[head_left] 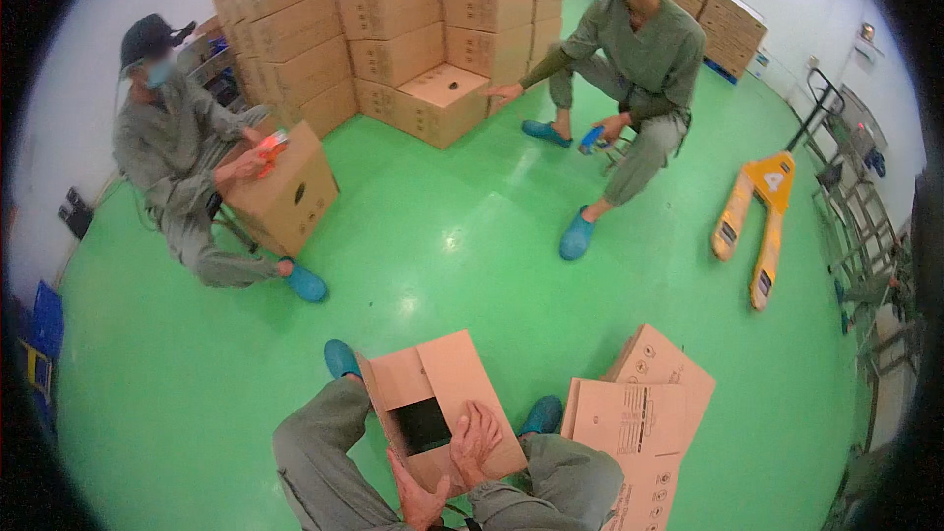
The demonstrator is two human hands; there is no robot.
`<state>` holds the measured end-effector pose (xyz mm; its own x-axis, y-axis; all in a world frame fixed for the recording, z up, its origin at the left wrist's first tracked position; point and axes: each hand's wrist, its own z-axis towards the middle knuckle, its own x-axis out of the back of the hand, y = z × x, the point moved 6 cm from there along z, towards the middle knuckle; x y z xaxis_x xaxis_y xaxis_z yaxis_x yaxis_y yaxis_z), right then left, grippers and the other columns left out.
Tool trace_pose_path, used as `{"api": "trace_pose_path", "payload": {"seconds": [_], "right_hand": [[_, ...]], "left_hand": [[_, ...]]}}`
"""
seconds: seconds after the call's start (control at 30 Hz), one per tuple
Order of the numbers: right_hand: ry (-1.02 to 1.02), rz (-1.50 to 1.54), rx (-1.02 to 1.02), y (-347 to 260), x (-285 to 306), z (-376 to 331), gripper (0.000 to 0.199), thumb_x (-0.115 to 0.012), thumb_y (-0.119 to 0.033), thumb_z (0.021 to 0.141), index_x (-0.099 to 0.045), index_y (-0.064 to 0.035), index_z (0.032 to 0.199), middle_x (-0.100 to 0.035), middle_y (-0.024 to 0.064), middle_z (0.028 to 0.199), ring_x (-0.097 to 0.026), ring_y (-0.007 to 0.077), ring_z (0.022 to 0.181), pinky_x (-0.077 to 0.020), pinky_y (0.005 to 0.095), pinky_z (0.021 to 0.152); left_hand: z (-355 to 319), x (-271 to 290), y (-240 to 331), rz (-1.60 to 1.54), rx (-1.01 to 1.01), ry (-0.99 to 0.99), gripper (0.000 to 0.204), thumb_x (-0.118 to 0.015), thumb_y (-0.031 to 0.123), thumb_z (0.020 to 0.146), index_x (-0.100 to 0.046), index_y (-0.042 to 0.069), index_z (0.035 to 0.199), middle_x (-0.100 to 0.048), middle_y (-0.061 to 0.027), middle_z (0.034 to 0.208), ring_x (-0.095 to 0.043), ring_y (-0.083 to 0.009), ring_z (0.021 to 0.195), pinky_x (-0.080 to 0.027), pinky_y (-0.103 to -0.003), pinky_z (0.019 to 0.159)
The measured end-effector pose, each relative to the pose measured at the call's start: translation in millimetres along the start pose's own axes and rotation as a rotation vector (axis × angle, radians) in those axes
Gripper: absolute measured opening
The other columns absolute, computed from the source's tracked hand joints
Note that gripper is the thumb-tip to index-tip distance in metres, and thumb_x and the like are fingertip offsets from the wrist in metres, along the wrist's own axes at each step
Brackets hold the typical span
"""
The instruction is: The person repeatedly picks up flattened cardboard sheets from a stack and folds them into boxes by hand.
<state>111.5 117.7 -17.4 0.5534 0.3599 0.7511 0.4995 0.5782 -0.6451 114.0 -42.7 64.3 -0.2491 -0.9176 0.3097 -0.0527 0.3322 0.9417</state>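
Note:
A brown cardboard box sits between my knees. Its top flaps are partly folded in, and a dark square gap shows between them. My right hand lies flat on the right-hand flap, fingers stretched toward the far side. At the near left corner, my left hand rests against the box with fingers extended and the thumb apart. What is inside the box cannot be seen.
Flattened cartons lie by my right foot. Ahead left, a seated person holds an orange tool over a box. Another person, ahead right, holds a blue tool. Stacked cartons stand behind; a yellow pallet jack is right.

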Motion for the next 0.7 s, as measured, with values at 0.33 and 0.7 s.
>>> {"api": "trace_pose_path", "payload": {"seconds": [0.33,0.7], "right_hand": [[0.021,1.480,-1.281,74.8,65.9,57.0,0.039,-0.045,-0.034,0.103,-0.059,-0.0079,0.129,-0.060,0.0068,0.129,-0.056,0.0214,0.118,-0.0435,0.0430,0.097],[0.469,0.637,-0.902,266.6,276.0,-72.3,0.046,-0.053,-0.025,0.099,-0.045,-0.0034,0.138,-0.058,0.0121,0.127,-0.059,0.0284,0.113,-0.0475,0.0436,0.093]], "left_hand": [[93.2,-135.4,-42.0,0.956,-0.543,-0.229,0.095,-0.050,0.065,0.087,-0.029,-0.001,0.153,-0.018,-0.0293,0.160,-0.009,-0.0447,0.150,-0.001,-0.074,0.111],[324.4,-249.7,204.7,0.753,-0.898,-0.012,0.083,-0.062,0.045,0.091,-0.025,0.010,0.156,-0.020,-0.0212,0.161,-0.019,-0.0376,0.149,-0.017,-0.064,0.115]]}}
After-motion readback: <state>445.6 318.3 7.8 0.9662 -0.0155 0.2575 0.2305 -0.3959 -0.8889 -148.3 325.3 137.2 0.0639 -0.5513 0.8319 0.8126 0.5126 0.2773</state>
